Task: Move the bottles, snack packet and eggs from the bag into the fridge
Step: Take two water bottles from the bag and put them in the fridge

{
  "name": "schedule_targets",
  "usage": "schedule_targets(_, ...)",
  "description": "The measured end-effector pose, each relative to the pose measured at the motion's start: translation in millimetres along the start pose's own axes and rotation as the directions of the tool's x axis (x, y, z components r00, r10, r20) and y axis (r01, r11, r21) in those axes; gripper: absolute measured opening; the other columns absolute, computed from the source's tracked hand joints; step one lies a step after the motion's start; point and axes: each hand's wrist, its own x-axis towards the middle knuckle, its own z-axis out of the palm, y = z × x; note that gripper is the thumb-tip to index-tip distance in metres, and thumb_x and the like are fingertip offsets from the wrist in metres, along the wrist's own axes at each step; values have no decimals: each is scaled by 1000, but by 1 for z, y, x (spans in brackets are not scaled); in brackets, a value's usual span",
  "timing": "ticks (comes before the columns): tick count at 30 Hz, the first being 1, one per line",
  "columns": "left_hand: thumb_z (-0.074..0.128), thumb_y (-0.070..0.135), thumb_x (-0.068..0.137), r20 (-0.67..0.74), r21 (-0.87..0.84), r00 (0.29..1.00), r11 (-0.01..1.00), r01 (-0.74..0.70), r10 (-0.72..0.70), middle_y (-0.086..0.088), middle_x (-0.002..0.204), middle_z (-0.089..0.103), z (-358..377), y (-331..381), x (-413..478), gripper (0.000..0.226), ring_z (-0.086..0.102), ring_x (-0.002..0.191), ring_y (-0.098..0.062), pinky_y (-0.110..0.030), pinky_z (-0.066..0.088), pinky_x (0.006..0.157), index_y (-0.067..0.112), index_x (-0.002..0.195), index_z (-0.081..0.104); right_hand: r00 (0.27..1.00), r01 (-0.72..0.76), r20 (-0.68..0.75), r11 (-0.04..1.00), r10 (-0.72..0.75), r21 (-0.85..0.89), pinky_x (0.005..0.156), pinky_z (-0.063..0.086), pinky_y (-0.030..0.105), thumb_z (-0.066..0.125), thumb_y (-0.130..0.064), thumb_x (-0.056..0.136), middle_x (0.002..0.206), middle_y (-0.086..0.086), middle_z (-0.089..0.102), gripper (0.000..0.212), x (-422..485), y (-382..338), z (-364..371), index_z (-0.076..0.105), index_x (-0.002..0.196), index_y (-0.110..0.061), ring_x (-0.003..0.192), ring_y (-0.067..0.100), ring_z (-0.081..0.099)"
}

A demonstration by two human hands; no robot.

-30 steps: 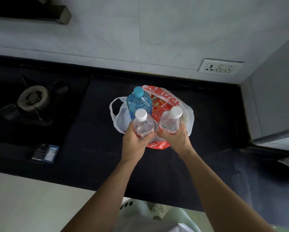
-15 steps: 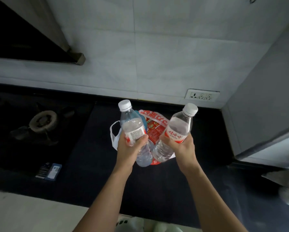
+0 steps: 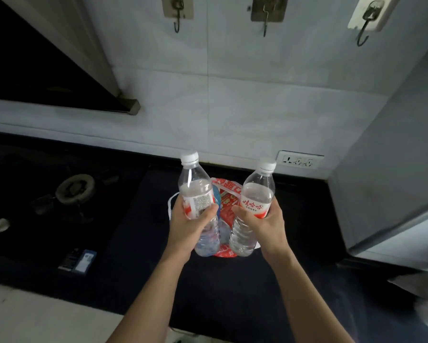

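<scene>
My left hand [image 3: 192, 229] grips a clear water bottle [image 3: 198, 194] with a white cap and a red-and-white label. A second, matching bottle [image 3: 255, 196] is held in my right hand [image 3: 262, 226]. Both bottles are lifted above the white plastic bag [image 3: 171, 206] on the dark counter. Between them the red snack packet [image 3: 226, 201] shows inside the bag. A sliver of the blue bottle [image 3: 216, 198] peeks out behind the left bottle. Eggs are not visible.
A gas burner [image 3: 75, 189] sits on the counter at left, with a small dark-and-blue pack [image 3: 80, 261] near the front edge. A wall socket [image 3: 299, 160] is behind the bag. A grey appliance side [image 3: 391, 174] rises at right. Hooks [image 3: 266, 18] hang on the wall above.
Both hands pulled the two small bottles up out of the bag and now hold them above it. The view has tilted upward, showing more wall and the hooks.
</scene>
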Motion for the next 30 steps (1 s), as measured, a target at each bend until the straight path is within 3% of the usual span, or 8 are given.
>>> schedule_targets(5, 80, 9, 78, -141, 6, 989, 999, -36, 37, 5, 98, 73, -29, 10, -15, 44, 71, 93, -8, -20, 56, 71, 25, 114, 60, 994, 9, 113, 998, -1, -69, 76, 62, 25, 88, -19, 75, 96, -4, 75, 48, 5, -5, 33, 61, 114, -25, 90, 10, 74)
schedule_targets(8, 80, 10, 79, -240, 14, 970, 999, -41, 43, 8, 98, 73, -47, 12, -31, 45, 71, 94, -7, -19, 56, 71, 25, 116, 60, 977, 15, 214, 998, -2, -60, 77, 62, 26, 85, -11, 77, 92, -7, 77, 41, 1, -5, 53, 63, 109, -23, 88, 7, 74)
schedule_targets(12, 79, 9, 80, -396, 23, 916, 998, -55, 59, 10, 92, 73, -66, 14, -56, 39, 71, 88, -3, -14, 54, 67, 28, 107, 61, 941, 55, 336, 996, -29, -68, 81, 61, 40, 87, -20, 74, 98, 2, 76, 48, -9, -4, 75, 61, 115, -19, 89, 16, 74)
schedule_targets(19, 84, 21, 77, -609, 115, 787, 992, -41, 103, 5, 101, 73, -97, 7, -127, 42, 71, 93, -8, -29, 55, 82, 31, 110, 60, 861, 54, 508, 995, -4, -84, 79, 57, 28, 89, -18, 72, 95, -7, 72, 49, -47, -2, 110, 58, 109, -27, 85, 3, 71)
schedule_targets(22, 85, 26, 74, -681, 156, 723, 988, -13, 117, 6, 100, 73, -111, 1, -169, 46, 71, 94, -9, -30, 56, 83, 30, 111, 59, 793, 61, 609, 995, -4, -73, 79, 56, 26, 89, -18, 71, 95, -9, 72, 50, -75, 0, 130, 57, 104, -36, 86, 1, 71)
schedule_targets(25, 84, 17, 77, -775, 152, 620, 988, -9, 125, 14, 93, 74, -125, -1, -213, 41, 70, 89, -3, -19, 54, 76, 32, 106, 59, 717, 52, 697, 998, -16, -31, 78, 56, 22, 88, -17, 72, 101, -10, 71, 54, -109, -1, 153, 56, 108, -41, 90, 0, 70)
schedule_targets(30, 82, 12, 79, -895, 147, 428, 989, 14, 128, 18, 82, 72, -148, -2, -289, 36, 68, 78, 2, -11, 51, 67, 29, 100, 58, 532, 47, 846, 999, -28, 4, 80, 59, 27, 89, -11, 72, 104, -7, 70, 60, -169, -5, 193, 58, 123, -23, 91, 5, 71)
